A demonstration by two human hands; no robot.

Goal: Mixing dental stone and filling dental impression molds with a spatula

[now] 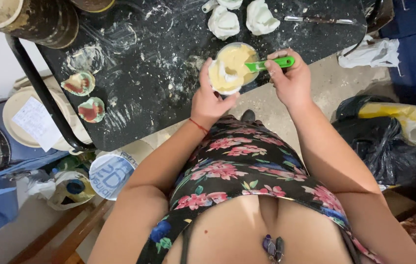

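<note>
Head view shows your left hand (211,100) cupping a small cup (231,68) of pale yellow paste at the near edge of the black counter (144,93), fingers wrapped around its wall. Your right hand (291,80) pinches the green handle of a spatula (269,64), fingers pressed together, blade dipped into the paste. Judgement: keep the cup braced over the counter, not beyond its edge, and stir with short strokes so nothing spills. White moulded pieces (240,19) lie far of the cup; two painted discs (84,95) lie to the left.
</note>
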